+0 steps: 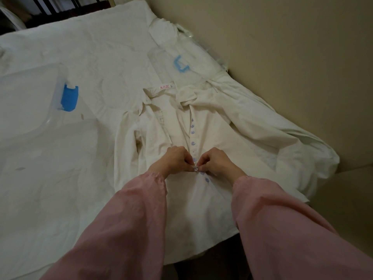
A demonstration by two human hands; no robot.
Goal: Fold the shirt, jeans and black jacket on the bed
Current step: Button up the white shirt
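Now, left hand [173, 159], right hand [216, 161]: fingers [186, 158] tight on shirt [201, 203] button [195, 169]; tubs' [40, 81] contents unclear.

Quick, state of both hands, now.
Left hand: closed, pinching the shirt beside a button.
Right hand: closed, pinching the shirt at the same button.

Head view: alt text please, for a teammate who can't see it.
The left hand and right hand pinch the button placket of a cream shirt laid face up on a white bed, apparently fastening a button.
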